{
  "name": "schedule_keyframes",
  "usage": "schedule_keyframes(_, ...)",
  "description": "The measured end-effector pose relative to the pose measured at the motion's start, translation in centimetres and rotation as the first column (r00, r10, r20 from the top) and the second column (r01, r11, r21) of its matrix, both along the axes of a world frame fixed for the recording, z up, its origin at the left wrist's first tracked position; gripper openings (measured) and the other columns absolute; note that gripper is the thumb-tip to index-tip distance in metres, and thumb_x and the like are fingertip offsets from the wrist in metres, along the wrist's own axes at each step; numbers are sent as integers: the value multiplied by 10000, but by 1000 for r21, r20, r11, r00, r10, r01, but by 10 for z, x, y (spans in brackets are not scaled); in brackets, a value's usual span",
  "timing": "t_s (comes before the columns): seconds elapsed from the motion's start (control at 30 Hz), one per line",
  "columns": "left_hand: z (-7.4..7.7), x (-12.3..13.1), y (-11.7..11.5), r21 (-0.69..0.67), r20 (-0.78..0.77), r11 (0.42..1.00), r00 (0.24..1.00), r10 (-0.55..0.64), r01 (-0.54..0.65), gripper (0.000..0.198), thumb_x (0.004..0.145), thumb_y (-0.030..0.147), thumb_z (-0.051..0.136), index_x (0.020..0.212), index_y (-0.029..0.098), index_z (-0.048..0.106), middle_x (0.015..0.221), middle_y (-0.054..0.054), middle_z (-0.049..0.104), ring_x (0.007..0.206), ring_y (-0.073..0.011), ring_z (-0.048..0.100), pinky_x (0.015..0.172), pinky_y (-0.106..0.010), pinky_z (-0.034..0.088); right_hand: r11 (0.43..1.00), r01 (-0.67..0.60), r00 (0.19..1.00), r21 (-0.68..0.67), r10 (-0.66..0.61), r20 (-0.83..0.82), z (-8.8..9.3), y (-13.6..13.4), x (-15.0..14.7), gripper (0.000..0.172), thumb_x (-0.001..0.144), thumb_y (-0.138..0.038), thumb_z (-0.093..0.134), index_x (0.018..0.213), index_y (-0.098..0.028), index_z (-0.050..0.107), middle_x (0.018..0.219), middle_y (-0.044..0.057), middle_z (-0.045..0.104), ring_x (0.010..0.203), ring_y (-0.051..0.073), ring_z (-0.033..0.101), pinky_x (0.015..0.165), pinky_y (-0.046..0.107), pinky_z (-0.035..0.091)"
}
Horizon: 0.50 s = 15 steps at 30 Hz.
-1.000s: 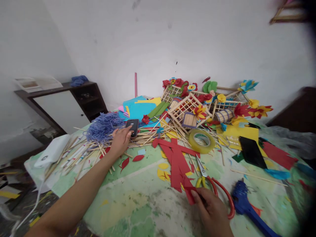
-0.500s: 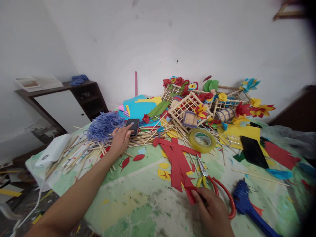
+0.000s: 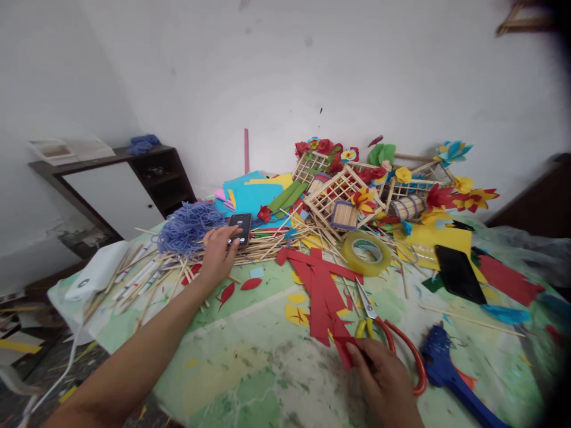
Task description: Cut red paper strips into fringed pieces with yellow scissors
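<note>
My left hand (image 3: 219, 248) reaches over the lit phone (image 3: 242, 226), its fingers apart and lying at the screen's left side. That phone rests on a heap of thin wooden sticks (image 3: 263, 252), next to a tangle of purple yarn (image 3: 190, 226). Between thumb and fingers my right hand (image 3: 381, 374) pinches a small piece of red paper (image 3: 344, 353). Just above it lie several red paper strips (image 3: 319, 297). Scissors with red and yellow handles (image 3: 368, 306) lie beside the right hand, partly hidden by it. Red leaf cut-outs (image 3: 251, 284) lie near my left wrist.
A roll of clear tape (image 3: 366, 254), a second phone (image 3: 458, 273) and a blue glue gun (image 3: 450, 368) are on the right. Stick frames with paper flowers (image 3: 345, 196) are piled at the back. A white device with a cord (image 3: 96, 270) sits at the left edge.
The left hand's fingers have drawn back slightly to the left over the phone, and its screen shows different content. The right hand holds still with the red paper.
</note>
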<state>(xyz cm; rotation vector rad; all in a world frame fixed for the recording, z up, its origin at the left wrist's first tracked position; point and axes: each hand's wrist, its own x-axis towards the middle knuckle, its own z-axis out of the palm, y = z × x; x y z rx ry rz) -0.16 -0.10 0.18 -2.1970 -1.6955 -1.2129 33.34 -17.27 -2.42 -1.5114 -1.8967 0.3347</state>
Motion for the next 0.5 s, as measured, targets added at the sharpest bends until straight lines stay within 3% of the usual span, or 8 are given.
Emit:
schedule_keyframes(0.07, 3, 23, -17, -21, 43, 994, 993, -110, 111, 327, 873, 339, 380, 1133, 216, 536, 1165, -88, 582, 1154, -232, 456, 1011, -436, 271, 1000, 7, 1000, 2, -7, -7, -1, 0, 0, 283, 855, -379, 439, 734, -214, 634, 669, 29, 642, 616, 160, 605, 543, 254, 485)
schedule_keyframes(0.13, 4, 54, -38, -117, 114, 944, 949, -295, 308, 325, 856, 347, 424, 1136, 232, 540, 1174, -95, 571, 1156, -233, 453, 1000, -420, 309, 1000, 23, 1000, 7, -23, -20, -2, 0, -1, 283, 856, -382, 435, 771, -217, 649, 714, 40, 661, 644, 171, 617, 558, 264, 494)
schedule_keyframes(0.2, 5, 89, -59, -289, 227, 801, 850, -475, 524, 351, 845, 362, 457, 1174, 256, 518, 1178, -95, 571, 1112, -218, 490, 970, -387, 354, 998, 54, 998, 9, -54, -40, -2, -1, -1, 286, 855, -386, 432, 782, -216, 650, 717, 44, 664, 641, 179, 618, 553, 275, 496)
schedule_keyframes(0.27, 4, 122, -76, -412, 357, 595, 723, -591, 690, 409, 794, 418, 534, 1164, 245, 531, 1080, -93, 618, 973, -208, 565, 859, -345, 437, 996, 92, 993, -2, -92, -68, -1, -1, -2, 286, 859, -380, 423, 781, -213, 642, 709, 46, 661, 637, 183, 614, 549, 283, 491)
schedule_keyframes(0.37, 1, 156, -91, -479, 563, 353, 589, -580, 804, 426, 767, 440, 564, 1118, 199, 561, 1018, -89, 646, 850, -188, 609, 750, -308, 476, 992, 123, 986, -29, -126, -106, 3, -3, -5, 268, 876, -346, 396, 852, -205, 622, 779, 55, 671, 703, 189, 623, 606, 301, 495)
schedule_keyframes(0.43, -3, 170, -96, -463, 681, 258, 527, -509, 848, 414, 764, 419, 577, 1090, 165, 567, 990, -94, 654, 848, -185, 616, 737, -292, 478, 990, 136, 983, -37, -140, -118, 5, -4, -6, 245, 872, -325, 408, 959, -194, 596, 857, 64, 672, 769, 196, 626, 659, 319, 496)
schedule_keyframes(0.5, -7, 178, -98, -449, 751, 200, 490, -443, 871, 362, 754, 398, 596, 1014, 146, 590, 911, -85, 665, 813, -179, 620, 733, -291, 476, 991, 125, 984, -51, -130, -118, 7, -4, -7, 252, 870, -297, 417, 1034, -181, 568, 925, 80, 668, 834, 200, 619, 700, 325, 487)
